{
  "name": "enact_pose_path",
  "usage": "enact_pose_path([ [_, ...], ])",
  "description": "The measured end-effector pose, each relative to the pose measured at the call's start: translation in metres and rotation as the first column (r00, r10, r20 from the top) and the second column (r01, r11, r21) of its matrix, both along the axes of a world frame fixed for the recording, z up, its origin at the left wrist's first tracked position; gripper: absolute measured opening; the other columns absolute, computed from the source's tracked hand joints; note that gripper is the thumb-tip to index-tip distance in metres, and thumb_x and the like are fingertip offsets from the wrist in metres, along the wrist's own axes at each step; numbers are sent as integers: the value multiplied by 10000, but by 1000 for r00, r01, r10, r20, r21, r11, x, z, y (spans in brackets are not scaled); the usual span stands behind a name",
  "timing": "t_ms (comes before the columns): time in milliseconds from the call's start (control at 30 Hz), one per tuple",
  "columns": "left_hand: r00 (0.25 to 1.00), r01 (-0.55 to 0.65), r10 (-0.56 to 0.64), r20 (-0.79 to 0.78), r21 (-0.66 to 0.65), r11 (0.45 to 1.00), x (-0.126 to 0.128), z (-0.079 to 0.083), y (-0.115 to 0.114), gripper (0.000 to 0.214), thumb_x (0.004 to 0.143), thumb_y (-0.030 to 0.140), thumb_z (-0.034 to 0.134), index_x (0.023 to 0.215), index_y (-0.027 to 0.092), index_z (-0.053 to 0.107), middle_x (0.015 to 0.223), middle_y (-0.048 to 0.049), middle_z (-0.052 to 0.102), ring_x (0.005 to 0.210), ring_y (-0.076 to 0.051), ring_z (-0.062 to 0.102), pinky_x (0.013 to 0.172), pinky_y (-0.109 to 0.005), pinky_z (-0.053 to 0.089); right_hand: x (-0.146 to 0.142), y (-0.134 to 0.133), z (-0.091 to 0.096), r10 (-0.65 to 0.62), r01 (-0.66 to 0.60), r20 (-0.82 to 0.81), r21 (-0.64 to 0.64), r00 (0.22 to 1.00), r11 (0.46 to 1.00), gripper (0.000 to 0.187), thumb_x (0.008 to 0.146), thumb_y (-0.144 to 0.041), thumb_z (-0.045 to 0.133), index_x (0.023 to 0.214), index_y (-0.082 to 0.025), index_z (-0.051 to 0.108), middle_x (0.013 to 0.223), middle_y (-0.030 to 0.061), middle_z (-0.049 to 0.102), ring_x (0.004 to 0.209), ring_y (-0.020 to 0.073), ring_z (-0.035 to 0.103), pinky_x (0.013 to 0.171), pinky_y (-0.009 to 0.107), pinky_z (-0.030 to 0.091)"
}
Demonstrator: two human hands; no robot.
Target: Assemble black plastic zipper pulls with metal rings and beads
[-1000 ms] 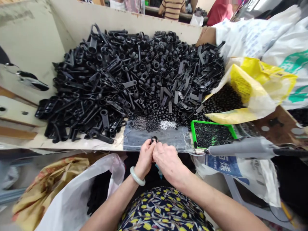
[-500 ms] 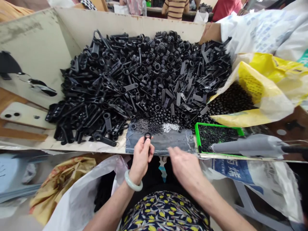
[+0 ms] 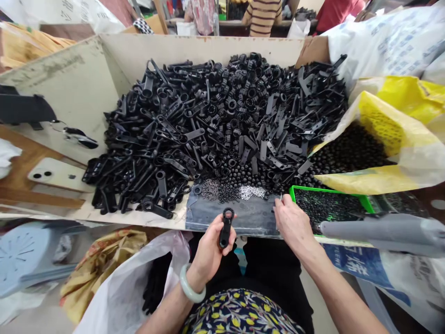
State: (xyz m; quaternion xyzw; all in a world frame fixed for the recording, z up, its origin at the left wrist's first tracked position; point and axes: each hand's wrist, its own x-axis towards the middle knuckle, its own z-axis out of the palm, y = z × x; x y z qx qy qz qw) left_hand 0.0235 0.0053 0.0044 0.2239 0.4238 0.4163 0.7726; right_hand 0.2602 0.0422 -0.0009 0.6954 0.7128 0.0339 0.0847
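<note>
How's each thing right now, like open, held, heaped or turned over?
Black ring-ended part: held in the left hand
Right hand: fingers curled, grip unclear
Green tray: open, holding small black bits
Yellow bag: open, black beads inside
Silver pieces: heaped loose
Phone: back showing
White bag: open, dark things inside
Gray tool: can't tell on or off
</note>
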Motion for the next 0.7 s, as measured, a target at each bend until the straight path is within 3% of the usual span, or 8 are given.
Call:
enact_pose_path([
  [200, 993, 1, 2, -120, 26, 1000, 7, 2, -3, 383, 941, 379, 556, 1254, 162, 595, 679, 24, 524, 580, -108, 351, 486, -214, 232, 12, 0, -12, 39, -37, -72, 30, 997, 999, 184, 990, -48, 488, 1017, -156, 635, 1020, 92, 601, 802, 174, 647, 653, 275, 451],
  [333, 973, -15, 24, -230, 40, 999, 6, -1, -1, 402, 935, 480, 655, 1193, 176, 604, 632, 62, 451, 553, -98, 307, 445, -204, 158, 11, -8, -8, 77, -48, -181, 159, 981, 986, 180, 1049, -191, 490, 1167, -178, 625, 1101, 106, 603, 787, 184, 649, 652, 289, 484],
  [533, 898, -285, 324, -298, 170, 943, -15, -4, 18, 345, 911, 452, 709, 1092, 177, 605, 550, 113, 357, 500, -74, 217, 467, -202, 183, 2, -8, -3, 222, -79, -459, 311, 860, 947, 221, 1098, -281, 437, 1220, -203, 604, 1033, 62, 643, 880, 196, 677, 803, 313, 531],
  [700, 881, -286, 355, -313, 245, 926, -5, -4, 19, 282, 949, 431, 668, 1066, 177, 641, 542, 111, 345, 501, -74, 234, 504, -210, 223, -4, 17, -20, 142, -29, -445, 251, 884, 967, 134, 1072, -265, 488, 1124, -202, 595, 1023, 74, 655, 875, 218, 671, 764, 322, 520],
])
